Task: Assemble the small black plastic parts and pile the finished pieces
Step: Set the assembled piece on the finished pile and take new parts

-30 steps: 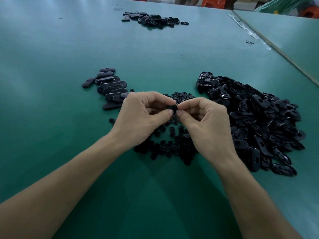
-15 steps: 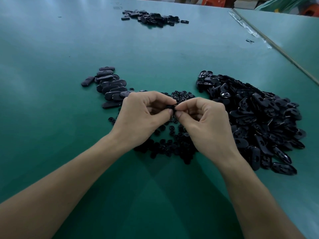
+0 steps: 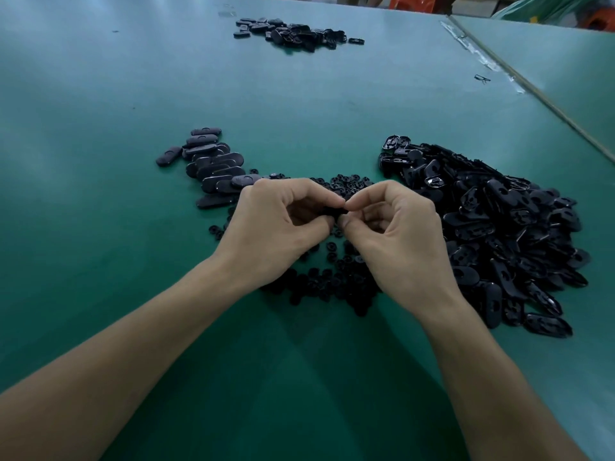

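My left hand (image 3: pixel 276 231) and my right hand (image 3: pixel 399 237) meet fingertip to fingertip over the green table (image 3: pixel 100 227), both pinching one small black plastic part (image 3: pixel 336 211) that is mostly hidden by the fingers. Beneath the hands lies a scatter of small round black pieces (image 3: pixel 332 281). A large heap of oval black shells (image 3: pixel 499 227) sits to the right. To the left lies a neat pile of closed oval pieces (image 3: pixel 213 168).
Another small pile of black parts (image 3: pixel 293 33) lies at the far end of the table. A seam with tape (image 3: pixel 482 61) runs along the right, joining a second table. A lone small clip (image 3: pixel 482 78) lies near that seam.
Both hands stay together on the part; the fingertips have shifted slightly while working it. The piles have not moved.
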Demonstrator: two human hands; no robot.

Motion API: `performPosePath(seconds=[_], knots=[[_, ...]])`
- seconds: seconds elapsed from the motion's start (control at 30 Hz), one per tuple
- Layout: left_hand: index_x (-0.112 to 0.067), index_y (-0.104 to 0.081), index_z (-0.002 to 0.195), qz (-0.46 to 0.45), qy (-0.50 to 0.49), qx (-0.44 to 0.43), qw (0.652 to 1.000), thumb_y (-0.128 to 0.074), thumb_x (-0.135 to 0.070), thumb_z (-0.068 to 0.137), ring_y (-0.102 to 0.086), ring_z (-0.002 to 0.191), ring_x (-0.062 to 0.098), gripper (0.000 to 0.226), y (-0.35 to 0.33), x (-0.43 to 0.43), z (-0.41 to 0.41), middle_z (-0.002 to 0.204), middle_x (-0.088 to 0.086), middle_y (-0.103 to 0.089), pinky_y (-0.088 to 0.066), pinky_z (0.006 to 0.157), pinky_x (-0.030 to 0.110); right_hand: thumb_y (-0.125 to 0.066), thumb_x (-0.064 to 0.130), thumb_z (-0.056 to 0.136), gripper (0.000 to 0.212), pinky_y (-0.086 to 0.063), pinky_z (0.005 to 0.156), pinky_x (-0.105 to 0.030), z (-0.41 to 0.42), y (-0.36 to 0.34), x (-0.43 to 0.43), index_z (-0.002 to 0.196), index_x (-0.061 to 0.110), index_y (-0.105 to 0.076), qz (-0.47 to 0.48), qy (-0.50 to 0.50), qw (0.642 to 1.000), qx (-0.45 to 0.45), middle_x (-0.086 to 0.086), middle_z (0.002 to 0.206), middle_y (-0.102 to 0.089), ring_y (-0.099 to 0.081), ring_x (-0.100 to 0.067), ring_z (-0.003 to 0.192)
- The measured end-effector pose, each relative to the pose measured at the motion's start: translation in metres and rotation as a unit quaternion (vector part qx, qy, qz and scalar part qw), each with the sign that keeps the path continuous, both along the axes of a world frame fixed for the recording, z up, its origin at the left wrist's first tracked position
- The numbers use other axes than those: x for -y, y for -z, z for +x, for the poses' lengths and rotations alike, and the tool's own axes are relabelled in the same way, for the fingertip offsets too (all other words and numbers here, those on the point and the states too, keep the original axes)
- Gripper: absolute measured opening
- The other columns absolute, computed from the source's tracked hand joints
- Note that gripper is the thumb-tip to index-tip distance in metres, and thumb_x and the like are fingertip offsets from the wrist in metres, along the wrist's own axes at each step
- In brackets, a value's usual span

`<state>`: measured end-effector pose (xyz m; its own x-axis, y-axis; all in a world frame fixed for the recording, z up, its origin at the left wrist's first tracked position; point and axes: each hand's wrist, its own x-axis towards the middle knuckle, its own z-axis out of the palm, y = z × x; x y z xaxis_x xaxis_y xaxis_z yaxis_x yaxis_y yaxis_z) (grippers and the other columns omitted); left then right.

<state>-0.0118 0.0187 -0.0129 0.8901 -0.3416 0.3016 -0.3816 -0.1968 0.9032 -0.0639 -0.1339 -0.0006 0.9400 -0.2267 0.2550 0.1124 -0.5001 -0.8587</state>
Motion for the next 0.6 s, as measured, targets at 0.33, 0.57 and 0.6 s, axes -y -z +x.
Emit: performPosePath(seconds=[0.33, 0.57, 0.6], knots=[[-0.028, -0.076, 0.093, 0.012, -0.004, 0.01, 1.0, -0.075, 0.005, 0.08, -0.074, 0.082, 0.009, 0.035, 0.0003, 0.001, -0.0028, 0.088, -0.008, -0.078, -0.06, 0.083, 0.029, -0.072, 0.01, 0.084, 0.026, -0.044, 0.057, -0.012, -0.0035, 0.0014, -0.0076, 0.076, 0.027, -0.054, -0.081, 0.044, 0.995, 0.042, 0.013, 0.065, -0.062, -0.061, -0.005, 0.067], [-0.03, -0.072, 0.09, -0.005, -0.01, 0.001, 1.0, -0.073, -0.013, 0.076, -0.073, 0.078, 0.01, 0.022, 0.0004, 0.001, -0.0011, 0.083, -0.008, -0.076, -0.056, 0.076, 0.022, -0.075, 0.012, 0.084, 0.028, -0.04, 0.055, -0.01, -0.0016, 0.003, -0.0078, 0.07, 0.026, -0.056, -0.043, 0.046, 0.997, 0.053, 0.014, 0.063, -0.062, -0.057, -0.001, 0.057], [-0.031, -0.072, 0.09, -0.005, -0.009, 0.0, 1.0, -0.073, -0.014, 0.076, -0.072, 0.077, 0.009, 0.022, 0.0009, 0.0012, -0.0013, 0.082, -0.009, -0.076, -0.056, 0.075, 0.021, -0.076, 0.012, 0.084, 0.028, -0.04, 0.055, -0.009, -0.0019, 0.0031, -0.0084, 0.069, 0.027, -0.056, -0.042, 0.047, 0.996, 0.056, 0.014, 0.063, -0.063, -0.057, 0.0, 0.057]])
